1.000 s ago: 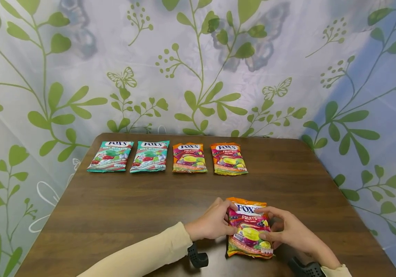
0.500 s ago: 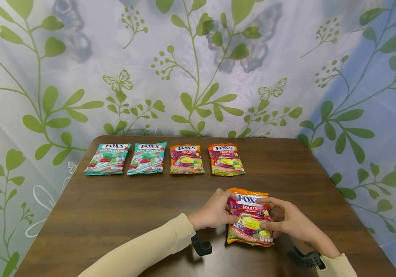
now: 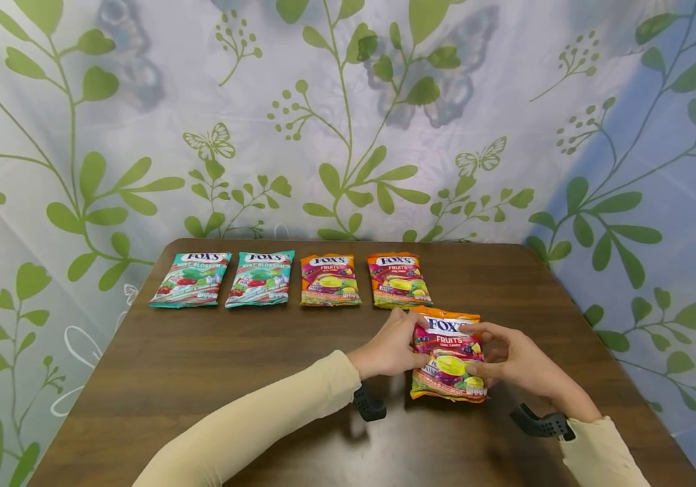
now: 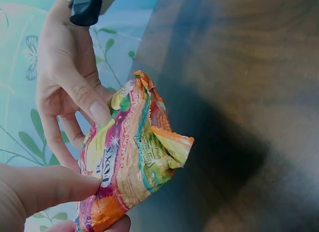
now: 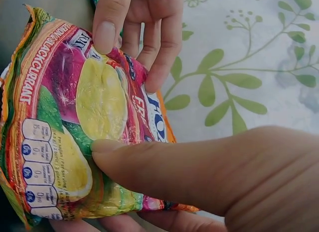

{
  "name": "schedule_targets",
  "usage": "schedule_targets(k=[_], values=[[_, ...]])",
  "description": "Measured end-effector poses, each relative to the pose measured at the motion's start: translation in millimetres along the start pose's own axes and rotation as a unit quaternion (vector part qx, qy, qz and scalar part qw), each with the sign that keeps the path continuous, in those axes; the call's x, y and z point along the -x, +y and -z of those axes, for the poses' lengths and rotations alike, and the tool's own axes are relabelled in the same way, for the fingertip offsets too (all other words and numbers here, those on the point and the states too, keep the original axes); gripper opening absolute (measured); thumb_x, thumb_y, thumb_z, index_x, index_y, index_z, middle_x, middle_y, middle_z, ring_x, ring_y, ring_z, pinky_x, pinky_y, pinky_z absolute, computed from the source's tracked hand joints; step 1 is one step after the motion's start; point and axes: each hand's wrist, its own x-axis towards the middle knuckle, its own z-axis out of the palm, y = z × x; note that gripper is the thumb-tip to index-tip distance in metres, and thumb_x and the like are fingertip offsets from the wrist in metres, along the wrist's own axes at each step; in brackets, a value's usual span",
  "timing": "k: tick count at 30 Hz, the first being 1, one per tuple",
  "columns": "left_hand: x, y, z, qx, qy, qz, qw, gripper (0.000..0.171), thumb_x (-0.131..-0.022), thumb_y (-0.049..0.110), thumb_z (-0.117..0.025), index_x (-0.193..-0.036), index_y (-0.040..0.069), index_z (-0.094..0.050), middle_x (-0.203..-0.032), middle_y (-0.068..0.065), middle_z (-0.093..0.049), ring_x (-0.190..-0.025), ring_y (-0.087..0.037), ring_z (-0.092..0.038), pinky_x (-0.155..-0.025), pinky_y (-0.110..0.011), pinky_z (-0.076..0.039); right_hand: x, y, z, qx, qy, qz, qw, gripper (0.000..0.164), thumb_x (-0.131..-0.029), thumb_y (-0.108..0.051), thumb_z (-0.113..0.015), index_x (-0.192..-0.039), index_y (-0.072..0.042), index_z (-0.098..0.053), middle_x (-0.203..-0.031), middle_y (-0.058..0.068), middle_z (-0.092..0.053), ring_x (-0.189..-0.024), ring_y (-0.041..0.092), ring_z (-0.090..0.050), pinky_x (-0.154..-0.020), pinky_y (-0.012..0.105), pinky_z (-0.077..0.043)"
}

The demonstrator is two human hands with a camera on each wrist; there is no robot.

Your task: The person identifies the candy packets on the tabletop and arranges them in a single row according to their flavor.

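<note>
Between both hands is an orange and magenta Fox's Fruits candy bag (image 3: 448,355), lifted off the table with its printed front toward the head camera. My left hand (image 3: 387,346) grips its left edge, the thumb on the front and fingers behind. On the opposite edge my right hand (image 3: 521,362) pinches it, thumb pressed on the printed lemon. In the left wrist view the bag (image 4: 119,152) is seen from its crimped bottom end, apart from the table. The right wrist view shows fingers curled under the bag (image 5: 99,97).
Along the back of the brown table (image 3: 250,352) lie two teal Mint Blossom bags (image 3: 192,281) (image 3: 260,279) and two Fruits bags (image 3: 330,281) (image 3: 399,280) in a row. A leaf-patterned curtain (image 3: 299,169) hangs behind the table.
Both hands have carried the candy bag away from the table's front, toward the back row and slightly right. Their hold on it looks the same. The row of bags has stayed put.
</note>
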Motion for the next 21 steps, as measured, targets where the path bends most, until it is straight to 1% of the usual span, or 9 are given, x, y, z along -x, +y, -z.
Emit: schedule_targets(k=[3,7,10,12,15,16,17,21], values=[[-8.4,0.9,2.2,-0.014,0.001,-0.005,0.9999,0.053,-0.097,0.015,-0.086,-0.14,0.001,-0.06,-0.124,-0.011,-0.048,-0.112,-0.018,-0.05,-0.1,-0.027,-0.052,-5,0,4,0.013,0.014,-0.002,1.0,0.076,-0.093,-0.012,-0.09,-0.157,0.001,-0.052,-0.129,0.028,-0.056,-0.091,0.032,-0.073,-0.068,0.048,-0.065],[-21.6,-1.4,3.9,-0.032,0.008,-0.011,0.9994,0.053,-0.097,0.015,-0.085,-0.142,0.001,-0.06,-0.132,-0.014,-0.049,-0.118,-0.02,-0.051,-0.107,-0.03,-0.051,-12,1,8,0.029,0.026,0.004,0.999,0.077,-0.091,-0.01,-0.091,-0.157,0.002,-0.052,-0.134,0.03,-0.057,-0.093,0.031,-0.072,-0.069,0.046,-0.066],[-31.2,-3.6,4.2,-0.035,0.013,-0.003,0.9993,0.053,-0.098,0.014,-0.084,-0.143,0.001,-0.059,-0.133,-0.014,-0.048,-0.116,-0.02,-0.051,-0.106,-0.03,-0.05,-19,3,11,0.042,0.032,0.008,0.999,0.08,-0.091,-0.01,-0.091,-0.158,0.003,-0.051,-0.137,0.031,-0.058,-0.095,0.031,-0.072,-0.071,0.043,-0.065],[-36.7,-4.0,4.5,-0.033,0.016,0.007,0.9993,0.053,-0.099,0.015,-0.084,-0.144,0.002,-0.059,-0.132,-0.013,-0.048,-0.115,-0.02,-0.05,-0.106,-0.03,-0.051,-23,3,13,0.049,0.037,0.004,0.998,0.08,-0.09,-0.01,-0.091,-0.159,0.002,-0.05,-0.138,0.031,-0.059,-0.098,0.032,-0.072,-0.072,0.041,-0.065],[-43.6,-4.0,4.4,-0.024,0.02,0.015,0.9994,0.052,-0.1,0.014,-0.082,-0.145,0.002,-0.058,-0.132,-0.014,-0.046,-0.113,-0.022,-0.051,-0.103,-0.032,-0.053,-28,5,16,0.053,0.042,-0.002,0.998,0.082,-0.091,-0.009,-0.09,-0.16,0.002,-0.049,-0.14,0.03,-0.059,-0.102,0.032,-0.071,-0.075,0.039,-0.064],[-45.6,-3.6,4.5,-0.024,0.022,0.016,0.9993,0.051,-0.101,0.014,-0.081,-0.145,0.003,-0.058,-0.133,-0.014,-0.046,-0.113,-0.022,-0.052,-0.103,-0.032,-0.053,-29,5,17,0.052,0.043,-0.004,0.998,0.082,-0.091,-0.009,-0.09,-0.16,0.002,-0.048,-0.14,0.03,-0.058,-0.102,0.033,-0.071,-0.076,0.039,-0.064],[-55.5,-13.3,-3.1,-0.029,0.032,0.011,0.999,0.053,-0.101,0.018,-0.082,-0.146,0.004,-0.058,-0.134,-0.013,-0.046,-0.113,-0.022,-0.052,-0.102,-0.032,-0.054,-30,5,18,0.05,0.045,-0.006,0.998,0.082,-0.091,-0.008,-0.09,-0.161,0.002,-0.048,-0.14,0.03,-0.058,-0.102,0.033,-0.072,-0.077,0.039,-0.064],[-61.8,-11.2,-2.3,-0.025,0.043,0.008,0.9987,0.053,-0.102,0.016,-0.081,-0.148,0.003,-0.057,-0.135,-0.014,-0.046,-0.114,-0.021,-0.052,-0.103,-0.031,-0.053,-35,6,24,0.05,0.049,-0.006,0.998,0.083,-0.092,-0.007,-0.089,-0.162,0.002,-0.047,-0.142,0.032,-0.057,-0.102,0.033,-0.072,-0.078,0.04,-0.064]])
